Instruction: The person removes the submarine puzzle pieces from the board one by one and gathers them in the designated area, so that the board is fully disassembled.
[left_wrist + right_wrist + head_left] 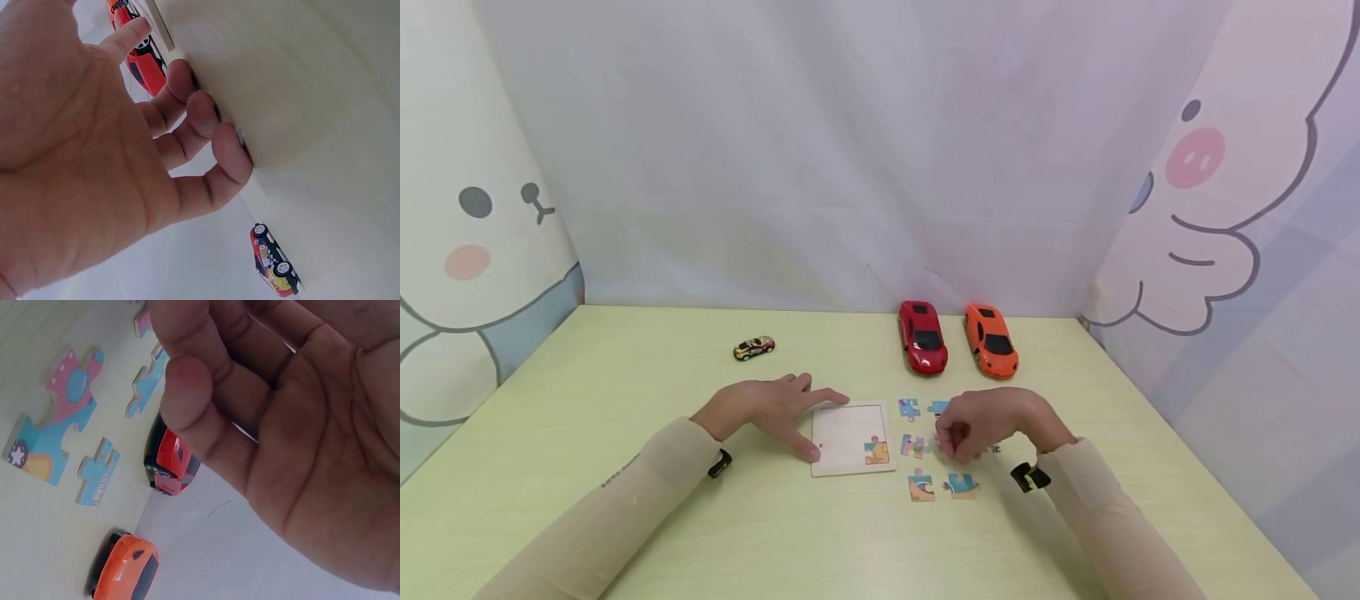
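Note:
A square puzzle board [850,437] lies flat on the table, with an orange and teal puzzle piece [876,452] in its lower right corner. My left hand [781,410] touches the board's left side with its thumb and the top edge with a straight index finger. Its other fingers rest on the tabletop in the left wrist view. To the right, my right hand [988,421] bends over loose puzzle pieces [921,486], thumb and index finger drawn together. The right fingertips are hidden in the right wrist view, so I cannot tell whether a piece is between them.
Behind the pieces stand a red toy car [925,337] and an orange toy car [991,340]. A small yellow and dark toy car [754,347] sits beyond my left hand. White curtain [790,167] backs the table [760,542].

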Available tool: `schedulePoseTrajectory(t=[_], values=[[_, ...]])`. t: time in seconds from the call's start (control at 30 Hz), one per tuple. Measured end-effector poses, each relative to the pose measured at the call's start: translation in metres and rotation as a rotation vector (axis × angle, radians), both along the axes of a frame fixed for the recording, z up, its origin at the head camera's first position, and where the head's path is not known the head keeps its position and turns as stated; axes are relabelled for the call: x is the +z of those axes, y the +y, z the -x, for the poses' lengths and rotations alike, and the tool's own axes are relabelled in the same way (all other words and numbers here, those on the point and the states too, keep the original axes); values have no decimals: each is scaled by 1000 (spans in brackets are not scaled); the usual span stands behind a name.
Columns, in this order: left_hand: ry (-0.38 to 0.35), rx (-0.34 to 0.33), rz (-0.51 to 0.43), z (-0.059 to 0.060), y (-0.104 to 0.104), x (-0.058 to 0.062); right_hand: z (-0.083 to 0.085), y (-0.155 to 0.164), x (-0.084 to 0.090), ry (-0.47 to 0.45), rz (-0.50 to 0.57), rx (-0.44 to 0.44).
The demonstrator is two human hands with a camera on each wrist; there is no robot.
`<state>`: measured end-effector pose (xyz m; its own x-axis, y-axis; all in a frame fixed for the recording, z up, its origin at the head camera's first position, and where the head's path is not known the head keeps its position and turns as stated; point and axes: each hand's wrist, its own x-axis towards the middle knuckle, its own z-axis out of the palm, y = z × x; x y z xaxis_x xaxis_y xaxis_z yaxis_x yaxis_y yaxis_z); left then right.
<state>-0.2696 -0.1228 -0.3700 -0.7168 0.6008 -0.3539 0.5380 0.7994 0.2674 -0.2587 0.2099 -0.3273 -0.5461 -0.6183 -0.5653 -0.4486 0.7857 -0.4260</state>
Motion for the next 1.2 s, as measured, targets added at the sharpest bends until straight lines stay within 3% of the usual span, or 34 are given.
schedulePoseTrajectory(t=[0.57,0.93,1.2], values=[[-1,15,3,0,0,0,-1,-18,-13,133,210,59],[-2,20,4,0,0,-1,-7,-35,-22,186,205,21],[-7,25,7,0,1,-1,-16,-44,-28,202,214,49]])
